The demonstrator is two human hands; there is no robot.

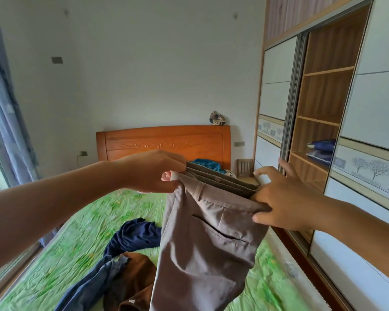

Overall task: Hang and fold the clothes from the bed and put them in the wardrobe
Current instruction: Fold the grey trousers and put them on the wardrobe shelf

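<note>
The left grip [148,171] pinches one end of the waistband of the grey-brown trousers [207,243], which hang above the green-sheeted bed [76,232]. A navy garment [133,236] and a brown garment [135,277] lie crumpled on the sheet. The right grip [285,198] pinches the waistband's other end, upper fingers spread. Beyond stands the open wardrobe [319,97].
</note>
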